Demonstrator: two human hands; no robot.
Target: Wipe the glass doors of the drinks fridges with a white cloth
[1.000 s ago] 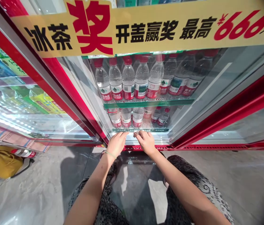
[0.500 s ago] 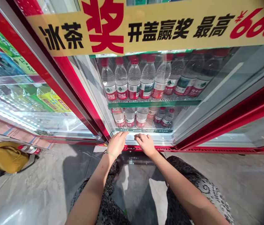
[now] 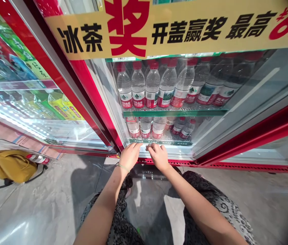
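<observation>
My left hand (image 3: 130, 156) reaches to the bottom of the drinks fridge, its fingers close together and pointing right. Just beside it, my right hand (image 3: 158, 156) has its fingers curled toward the thumb. A small gap parts the two sets of fingertips, and anything pinched in them is too small to make out. Both hands are low in front of the glass, near the green label strip (image 3: 159, 142) of the bottom shelf. Behind it stand red-labelled water bottles (image 3: 157, 128). More red-capped bottles (image 3: 138, 86) line the shelf above.
A yellow banner (image 3: 128, 41) with large characters crosses the glass. To the left, another fridge holds green and yellow drink bottles (image 3: 72, 109). A yellow backpack (image 3: 12, 166) with a water bottle (image 3: 38, 159) lies on the grey floor (image 3: 51, 204). My patterned trousers (image 3: 212, 200) frame the hands.
The view has turned slightly left, so the fridge and backpack appear farther right. My hands keep almost the same place and pose, with only slight finger movement.
</observation>
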